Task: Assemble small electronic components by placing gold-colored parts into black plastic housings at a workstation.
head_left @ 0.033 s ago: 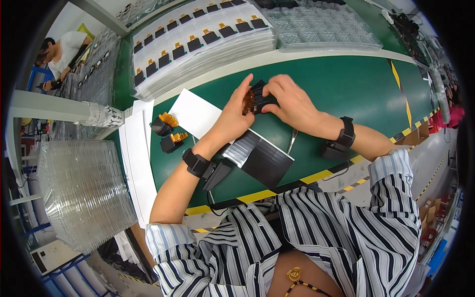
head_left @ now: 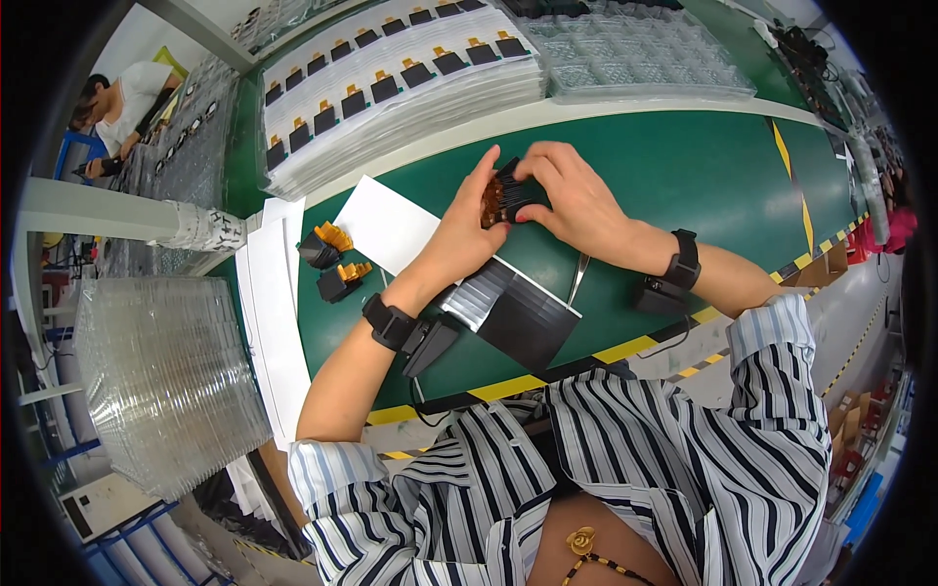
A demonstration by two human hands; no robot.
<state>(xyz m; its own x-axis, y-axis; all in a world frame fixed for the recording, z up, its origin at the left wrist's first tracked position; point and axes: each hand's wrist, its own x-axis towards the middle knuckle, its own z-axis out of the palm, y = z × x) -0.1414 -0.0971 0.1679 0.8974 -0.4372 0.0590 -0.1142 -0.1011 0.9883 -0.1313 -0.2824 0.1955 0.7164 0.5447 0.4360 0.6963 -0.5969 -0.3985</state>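
Between my two hands, over the green tabletop, is a stack of small black display panels [head_left: 509,191] with orange-brown flex cables at its left side. My left hand [head_left: 471,217] is wrapped round the cable side, thumb and fingers on either side of the stack. From the right, the bent fingers and thumb of my right hand [head_left: 575,200] grip the panels' other side. Below my hands lies a sheet with black and silvery areas [head_left: 528,327], with metal tweezers [head_left: 578,277] beside it. White paper [head_left: 389,223] lies left of my left hand.
Two small piles of panels with orange cables [head_left: 342,280] sit at the left. Behind stand layered trays of panels [head_left: 391,107] and clear plastic trays [head_left: 645,59]. More clear trays [head_left: 166,381] are piled at the left. Another person [head_left: 127,103] works at the far left.
The fingers of my right hand have shifted slightly left on the stack, and the panels look a little more tilted. My left hand stays nearly in place.
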